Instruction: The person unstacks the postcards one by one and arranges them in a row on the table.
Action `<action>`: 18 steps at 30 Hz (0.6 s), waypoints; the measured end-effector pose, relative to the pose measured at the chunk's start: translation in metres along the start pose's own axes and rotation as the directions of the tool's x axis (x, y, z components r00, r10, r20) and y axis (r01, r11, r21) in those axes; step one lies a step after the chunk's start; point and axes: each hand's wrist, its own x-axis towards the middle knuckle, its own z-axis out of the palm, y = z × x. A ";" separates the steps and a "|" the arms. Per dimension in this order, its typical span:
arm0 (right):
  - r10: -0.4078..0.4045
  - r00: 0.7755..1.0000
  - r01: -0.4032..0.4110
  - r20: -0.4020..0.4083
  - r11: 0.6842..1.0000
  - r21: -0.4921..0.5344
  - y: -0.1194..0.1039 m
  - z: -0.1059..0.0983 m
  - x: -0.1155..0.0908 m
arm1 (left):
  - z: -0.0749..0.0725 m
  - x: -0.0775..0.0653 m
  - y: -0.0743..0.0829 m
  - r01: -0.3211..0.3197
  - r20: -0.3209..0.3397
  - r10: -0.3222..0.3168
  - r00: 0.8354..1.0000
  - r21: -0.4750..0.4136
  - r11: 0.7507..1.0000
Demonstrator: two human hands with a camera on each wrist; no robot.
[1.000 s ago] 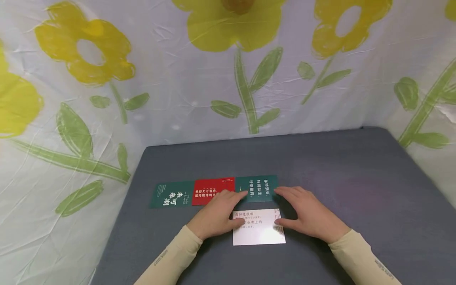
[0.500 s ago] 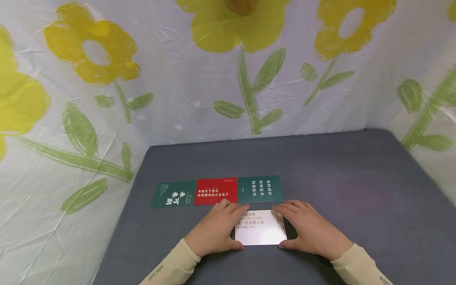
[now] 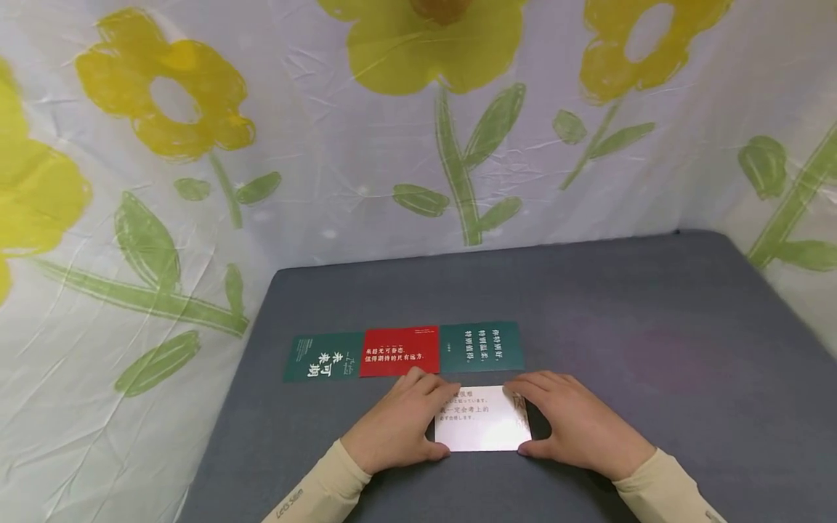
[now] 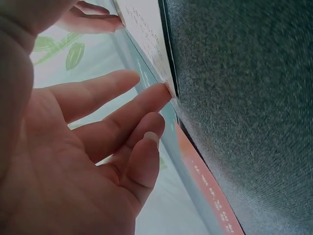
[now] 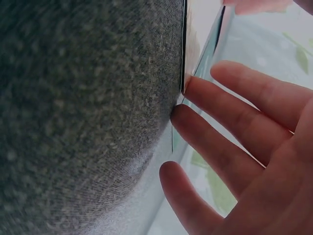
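Note:
A white postcard [image 3: 485,433] with printed lines of text lies flat in front of me on the grey table. My left hand [image 3: 404,421] lies along its left side, index fingertip on the upper left corner and thumb by the lower left one. Mirroring that, my right hand [image 3: 578,428] has its index fingertip on the upper right corner and its thumb by the lower right. In the left wrist view, one fingertip [image 4: 165,91] touches the card's edge while the other fingers are loosely bent. The right wrist view shows a fingertip [image 5: 191,86] at the card's edge, fingers spread.
Beyond the white card, a green postcard [image 3: 327,354], a red postcard [image 3: 400,341] and another green postcard [image 3: 482,349] lie edge to edge in a row. The grey table [image 3: 621,290] backs onto a hanging sheet [image 3: 366,145] printed with yellow flowers.
Both hands have drawn back from above the white card and the right green card to the white card's side corners. The cards appear to keep their places.

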 end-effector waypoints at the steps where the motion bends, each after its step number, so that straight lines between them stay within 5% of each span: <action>1: 0.000 1.000 0.000 -0.001 1.000 0.002 0.000 0.000 0.000 | 0.000 0.000 0.000 0.000 0.001 0.000 1.000 -0.004 1.000; 18: 0.054 0.997 -0.057 0.047 0.996 0.066 0.005 -0.011 -0.007 | 0.001 0.006 0.007 -0.034 -0.006 0.034 0.999 -0.009 0.999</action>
